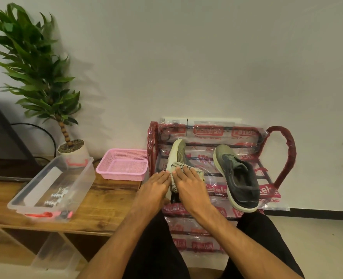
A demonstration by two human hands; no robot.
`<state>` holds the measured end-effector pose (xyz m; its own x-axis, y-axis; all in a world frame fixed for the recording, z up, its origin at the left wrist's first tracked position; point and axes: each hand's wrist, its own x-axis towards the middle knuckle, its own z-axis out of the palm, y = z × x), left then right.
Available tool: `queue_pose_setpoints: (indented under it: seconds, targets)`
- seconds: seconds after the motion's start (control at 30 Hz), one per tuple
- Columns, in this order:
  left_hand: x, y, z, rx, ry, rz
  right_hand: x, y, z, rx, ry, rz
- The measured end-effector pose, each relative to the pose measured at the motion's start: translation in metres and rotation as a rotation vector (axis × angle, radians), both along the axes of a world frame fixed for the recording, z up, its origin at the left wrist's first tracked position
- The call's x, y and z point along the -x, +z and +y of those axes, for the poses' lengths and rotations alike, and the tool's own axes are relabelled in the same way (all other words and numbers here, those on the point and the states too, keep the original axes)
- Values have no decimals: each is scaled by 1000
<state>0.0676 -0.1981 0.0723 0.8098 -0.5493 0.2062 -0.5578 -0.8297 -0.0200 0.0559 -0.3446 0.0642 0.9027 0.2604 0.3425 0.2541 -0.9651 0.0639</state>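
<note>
Now, mid-wipe by the look of it. The near shoe [177, 153] lies tipped on its side on the top tier of the shoe rack [285, 150], with its pale sole rim turned up and its toe toward the wall. A patterned cloth [197, 172], white with black marks, is draped over its heel half.

The right hand [188, 182] lies flat on the cloth, fingers straight, pressing it down and pinching nothing. The left hand [156, 186] is just beside it, fingers also stretched out, with the tips touching the sole edge and the cloth's border, apparently to steady the shoe. Neither hand curls round anything.

Progress, as a judgement: the cloth is on the shoe and both hands are set for rubbing, so cleaning of this shoe looks under way but not finished. The toe half is bare beyond the cloth, and I cannot tell whether it is clean. The heel end is hidden under the hands and cloth.

The second shoe [239, 178], grey with a white sole, rests on the right of the same tier, well apart from both hands. Its sole rim looks dingy, so it is probably left to do.

To the left of the rack, a pink basket [122, 164] and a clear plastic box [51, 184] sit on a wooden bench [106, 202], with a potted plant [31, 63] behind them. None of these is in use.
</note>
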Motion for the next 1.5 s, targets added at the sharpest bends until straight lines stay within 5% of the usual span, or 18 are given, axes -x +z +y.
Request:
queue_pose_setpoints:
  seconds: [0.33,0.77,0.93,1.5]
  targets:
    - [3,4,-1,26,46,37,-45,17,-11,139,106,19]
    - [4,8,-2,-17,21,-5,30,18,-33,-345,71,172]
    - [3,4,-5,-41,43,3,8,37,-51,-529,-122,125]
    - [-6,-7,-10,-65,-19,33,-7,19,-20,-454,-172,136]
